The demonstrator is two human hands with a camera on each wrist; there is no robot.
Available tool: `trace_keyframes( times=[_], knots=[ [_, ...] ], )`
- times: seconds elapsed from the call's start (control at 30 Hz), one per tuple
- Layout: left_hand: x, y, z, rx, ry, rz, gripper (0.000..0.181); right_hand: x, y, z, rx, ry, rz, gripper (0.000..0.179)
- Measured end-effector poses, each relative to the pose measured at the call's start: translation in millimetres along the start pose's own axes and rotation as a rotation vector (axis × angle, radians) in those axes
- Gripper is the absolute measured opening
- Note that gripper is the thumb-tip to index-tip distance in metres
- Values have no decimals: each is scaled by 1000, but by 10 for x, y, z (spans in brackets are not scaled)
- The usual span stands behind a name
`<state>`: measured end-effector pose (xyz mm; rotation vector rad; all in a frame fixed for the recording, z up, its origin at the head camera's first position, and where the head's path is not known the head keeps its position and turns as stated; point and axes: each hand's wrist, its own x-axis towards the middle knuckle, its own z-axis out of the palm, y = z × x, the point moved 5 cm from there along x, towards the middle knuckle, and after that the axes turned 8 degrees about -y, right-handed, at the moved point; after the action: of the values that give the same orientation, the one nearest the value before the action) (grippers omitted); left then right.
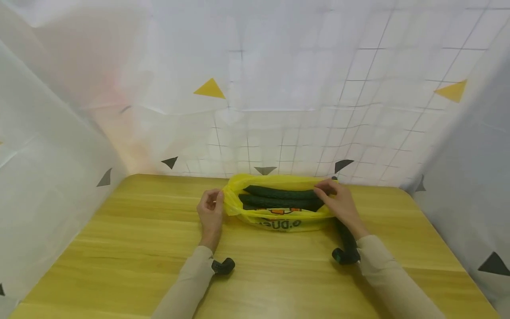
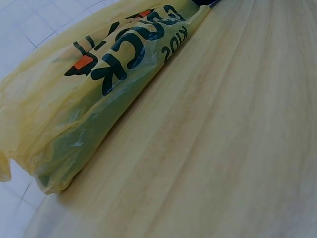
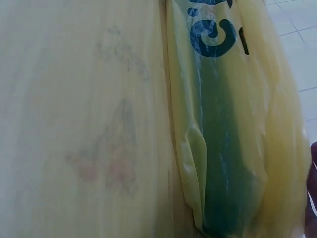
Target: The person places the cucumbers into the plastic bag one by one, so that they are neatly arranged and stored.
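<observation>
A yellow plastic bag (image 1: 279,217) with dark printed letters lies on its long side, its mouth spread open. Inside, dark green cucumbers (image 1: 279,193) lie side by side. At the bag's left end, my left hand (image 1: 210,210) pinches the rim between thumb and curled fingers. My right hand (image 1: 338,201) pinches the rim at the right end, its fingertips close over the cucumbers. Through the thin film of the bag (image 2: 74,119), a green length shows in the left wrist view. The right wrist view shows the bag's printed side (image 3: 218,109) near the hand.
Beside the bag's right end, partly under my right forearm, lies a long dark green cucumber (image 1: 345,235). A dark device (image 1: 224,266) sits at my left wrist, another (image 1: 345,256) at the right. The wooden table (image 1: 139,248) meets a white sheet wall (image 1: 279,141) behind the bag.
</observation>
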<state>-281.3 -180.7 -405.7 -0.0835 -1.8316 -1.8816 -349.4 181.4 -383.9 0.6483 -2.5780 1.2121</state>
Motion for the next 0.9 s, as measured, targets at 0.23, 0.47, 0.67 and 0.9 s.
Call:
trace_keyframes(
  times=[0.23, 0.47, 0.67, 0.9],
  knots=[
    [21, -96, -26, 4, 9, 0, 20, -144, -78, -169, 44, 56, 18, 16],
    [2, 6, -26, -3, -4, 2, 20, -275, 60, -240, 31, 94, 49, 16],
    [13, 1, -18, -16, -4, 1, 21, -405, -125, -342, 35, 109, 75, 15],
    [5, 0, -1, -20, -6, 3, 22, -501, 8, -382, 36, 133, 137, 14]
  ],
)
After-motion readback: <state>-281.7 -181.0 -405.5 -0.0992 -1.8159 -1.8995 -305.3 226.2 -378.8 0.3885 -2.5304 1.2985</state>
